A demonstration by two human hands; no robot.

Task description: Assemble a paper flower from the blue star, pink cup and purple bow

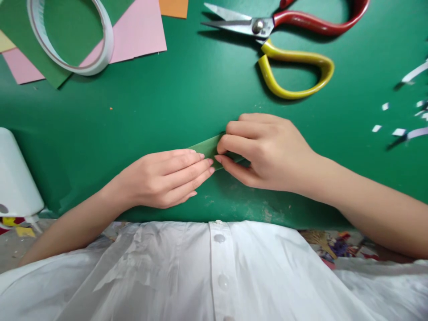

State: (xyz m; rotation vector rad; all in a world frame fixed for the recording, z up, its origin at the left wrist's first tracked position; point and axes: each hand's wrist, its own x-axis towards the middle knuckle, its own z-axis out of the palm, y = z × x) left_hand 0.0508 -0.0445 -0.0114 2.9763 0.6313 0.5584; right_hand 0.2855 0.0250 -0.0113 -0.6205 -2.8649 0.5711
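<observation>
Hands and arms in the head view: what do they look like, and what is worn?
Both forearms are bare, with no sleeves showing on them, and no gloves, rings, watch or bracelets on the left hand or right hand. Fingernails are short and unpainted. A white buttoned shirt covers the torso.

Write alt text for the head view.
Two bare hands, left hand and right hand, pinch a small folded strip of green paper on a green table. Beyond lie red-and-yellow-handled scissors, a white tape roll and coloured paper sheets.
</observation>
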